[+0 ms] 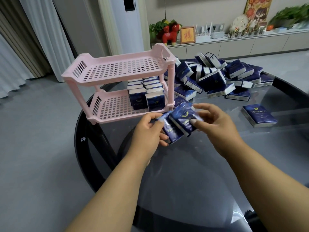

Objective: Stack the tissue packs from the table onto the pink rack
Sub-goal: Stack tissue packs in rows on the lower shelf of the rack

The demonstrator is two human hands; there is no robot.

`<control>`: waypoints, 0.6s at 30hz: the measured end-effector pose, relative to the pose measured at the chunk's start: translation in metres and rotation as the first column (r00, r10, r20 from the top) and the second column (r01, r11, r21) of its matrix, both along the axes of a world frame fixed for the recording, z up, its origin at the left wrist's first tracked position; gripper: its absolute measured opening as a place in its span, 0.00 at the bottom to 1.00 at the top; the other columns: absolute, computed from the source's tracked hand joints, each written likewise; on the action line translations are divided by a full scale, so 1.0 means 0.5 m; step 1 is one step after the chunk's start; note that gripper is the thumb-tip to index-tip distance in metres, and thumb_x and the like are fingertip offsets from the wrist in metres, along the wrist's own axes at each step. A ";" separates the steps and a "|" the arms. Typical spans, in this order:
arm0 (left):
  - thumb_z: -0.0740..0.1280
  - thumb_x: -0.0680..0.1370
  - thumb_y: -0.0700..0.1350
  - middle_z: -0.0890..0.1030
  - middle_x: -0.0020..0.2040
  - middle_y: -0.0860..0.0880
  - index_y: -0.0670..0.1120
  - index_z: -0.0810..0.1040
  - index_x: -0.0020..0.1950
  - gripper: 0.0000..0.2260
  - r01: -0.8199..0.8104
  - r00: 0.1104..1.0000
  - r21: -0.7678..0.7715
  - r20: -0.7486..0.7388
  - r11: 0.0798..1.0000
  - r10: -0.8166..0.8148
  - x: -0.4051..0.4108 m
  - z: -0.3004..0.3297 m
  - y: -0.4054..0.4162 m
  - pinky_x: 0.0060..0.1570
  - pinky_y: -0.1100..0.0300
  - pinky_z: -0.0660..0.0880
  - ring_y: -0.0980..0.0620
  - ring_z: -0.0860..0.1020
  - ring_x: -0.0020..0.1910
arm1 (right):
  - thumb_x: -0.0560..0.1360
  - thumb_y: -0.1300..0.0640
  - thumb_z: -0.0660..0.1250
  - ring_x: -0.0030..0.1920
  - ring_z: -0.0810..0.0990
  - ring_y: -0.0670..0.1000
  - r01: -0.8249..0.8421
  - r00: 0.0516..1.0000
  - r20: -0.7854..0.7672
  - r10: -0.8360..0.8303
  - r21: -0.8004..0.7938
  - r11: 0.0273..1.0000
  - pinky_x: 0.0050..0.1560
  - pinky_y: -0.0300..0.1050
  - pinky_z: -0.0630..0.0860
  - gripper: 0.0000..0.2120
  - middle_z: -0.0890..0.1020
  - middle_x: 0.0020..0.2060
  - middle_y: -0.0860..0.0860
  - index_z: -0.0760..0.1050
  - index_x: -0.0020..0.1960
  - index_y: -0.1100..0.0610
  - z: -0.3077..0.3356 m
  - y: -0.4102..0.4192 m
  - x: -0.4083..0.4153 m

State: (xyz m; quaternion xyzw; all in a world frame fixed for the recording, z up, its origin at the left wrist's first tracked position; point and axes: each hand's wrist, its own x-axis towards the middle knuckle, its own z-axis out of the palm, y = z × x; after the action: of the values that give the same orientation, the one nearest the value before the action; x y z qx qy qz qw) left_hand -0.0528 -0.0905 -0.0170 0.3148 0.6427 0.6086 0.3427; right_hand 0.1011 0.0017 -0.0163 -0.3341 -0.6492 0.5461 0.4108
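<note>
Packs point(179, 124) in both hands dark blue, yellow crescent, white edges; same navy-and-white on pile point(215, 77) beyond right hand point(215, 127); rack point(120, 77) past left hand point(147, 131) pale pink, grid-holed shelves; table point(184, 173) under hands glossy black-grey; horse point(170, 33) far back red

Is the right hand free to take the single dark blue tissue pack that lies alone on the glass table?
Probably not yet: the right hand holds dark blue packs with the left hand. The lone pack lies unobstructed.
</note>
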 end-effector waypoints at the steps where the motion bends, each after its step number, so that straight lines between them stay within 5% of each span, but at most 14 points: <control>1: 0.65 0.80 0.43 0.78 0.38 0.47 0.49 0.76 0.51 0.02 0.025 0.999 0.018 0.025 1.000 -0.026 0.003 0.002 0.000 0.25 0.61 0.73 0.54 0.75 0.29 | 0.71 0.69 0.70 0.38 0.79 0.45 -0.051 0.998 0.026 0.050 0.015 0.999 0.42 0.42 0.78 0.17 0.81 0.42 0.52 0.77 0.52 0.49 -0.002 -0.007 -0.006; 5: 0.75 0.73 0.44 0.82 0.41 0.50 0.46 0.75 0.56 0.15 0.043 0.999 0.028 -0.001 0.999 -0.043 0.010 -0.004 0.000 0.25 0.62 0.71 0.57 0.77 0.30 | 0.69 0.69 0.72 0.42 0.82 0.45 -0.205 0.976 0.099 0.196 0.084 0.975 0.47 0.40 0.80 0.16 0.83 0.42 0.51 0.77 0.50 0.51 -0.010 -0.018 -0.016; 7: 0.76 0.71 0.40 0.83 0.39 0.51 0.45 0.78 0.53 0.13 0.059 0.998 0.005 -0.035 0.998 -0.059 0.011 0.001 -0.001 0.26 0.65 0.71 0.58 0.77 0.30 | 0.69 0.66 0.73 0.43 0.81 0.47 -0.239 0.966 0.130 0.223 0.120 0.964 0.47 0.41 0.79 0.14 0.83 0.43 0.51 0.78 0.50 0.51 -0.011 -0.017 -0.010; 10: 0.78 0.68 0.39 0.84 0.41 0.52 0.47 0.80 0.49 0.13 0.015 0.991 0.019 -0.135 1.000 -0.013 -0.022 0.030 -0.010 0.37 0.65 0.75 0.59 0.79 0.36 | 0.67 0.57 0.68 0.42 0.77 0.49 -0.198 0.975 0.115 0.188 0.089 0.976 0.46 0.43 0.76 0.14 0.79 0.42 0.50 0.79 0.52 0.51 -0.013 -0.011 -0.004; 15: 0.78 0.67 0.37 0.83 0.51 0.50 0.48 0.78 0.58 0.21 -0.111 0.948 0.089 -0.290 0.990 0.132 -0.126 0.095 -0.046 0.47 0.59 0.78 0.55 0.81 0.47 | 0.67 0.54 0.67 0.40 0.76 0.48 -0.159 0.972 0.183 0.147 0.058 0.986 0.48 0.52 0.76 0.09 0.78 0.40 0.57 0.79 0.47 0.53 -0.022 -0.002 -0.010; 18: 0.77 0.68 0.36 0.82 0.53 0.51 0.50 0.76 0.57 0.21 -0.130 0.931 0.066 -0.336 0.989 0.145 -0.164 0.107 -0.047 0.43 0.62 0.79 0.56 0.80 0.48 | 0.68 0.54 0.68 0.40 0.78 0.47 -0.165 0.965 0.217 0.147 0.068 0.984 0.49 0.55 0.78 0.06 0.81 0.39 0.53 0.80 0.44 0.54 -0.029 0.002 -0.015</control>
State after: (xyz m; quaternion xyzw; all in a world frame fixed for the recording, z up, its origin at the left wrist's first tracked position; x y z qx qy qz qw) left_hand -0.1348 -0.1140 0.0368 0.3766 0.6994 0.5813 0.1762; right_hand 0.0934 0.0027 -0.0310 -0.3202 -0.7360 0.5101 0.3093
